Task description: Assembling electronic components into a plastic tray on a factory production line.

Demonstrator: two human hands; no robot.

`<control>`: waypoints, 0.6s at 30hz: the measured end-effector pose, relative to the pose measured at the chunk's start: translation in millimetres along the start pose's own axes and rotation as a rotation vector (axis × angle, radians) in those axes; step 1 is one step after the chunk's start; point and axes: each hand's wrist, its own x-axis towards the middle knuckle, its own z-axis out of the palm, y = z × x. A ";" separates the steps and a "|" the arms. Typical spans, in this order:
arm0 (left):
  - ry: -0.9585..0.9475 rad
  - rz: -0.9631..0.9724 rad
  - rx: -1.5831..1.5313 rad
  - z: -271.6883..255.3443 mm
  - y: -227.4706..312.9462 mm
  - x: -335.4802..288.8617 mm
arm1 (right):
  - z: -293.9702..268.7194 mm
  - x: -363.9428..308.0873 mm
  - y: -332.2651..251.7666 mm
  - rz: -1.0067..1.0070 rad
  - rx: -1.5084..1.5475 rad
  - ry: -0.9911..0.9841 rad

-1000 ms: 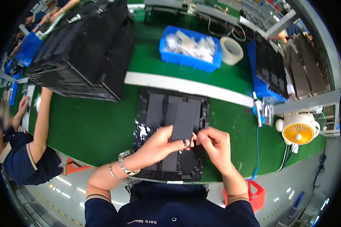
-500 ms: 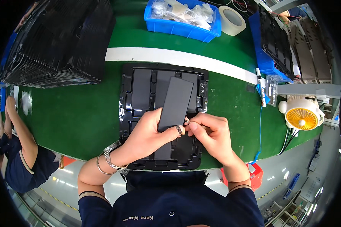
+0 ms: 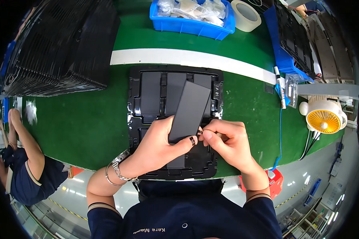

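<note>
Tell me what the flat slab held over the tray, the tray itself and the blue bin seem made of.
Slab: smooth, matte dark grey; could be plastic or coated metal, its plain face leaves that open.
Tray: likely moulded black plastic, glossy, with bright highlights along its shaped edges.
Blue bin: probably moulded plastic, judging by its even colour and slight sheen.
</note>
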 end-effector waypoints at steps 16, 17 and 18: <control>0.029 0.006 0.039 2.8 -4.5 -1.6 | 0.1 -1.2 5.0 0.036 0.010 -0.016; 0.028 0.004 0.036 2.9 -4.8 -1.5 | 0.3 -1.2 4.9 0.029 0.009 -0.012; 0.027 0.008 0.039 2.9 -5.0 -1.5 | 0.8 -0.8 3.9 0.021 0.010 -0.009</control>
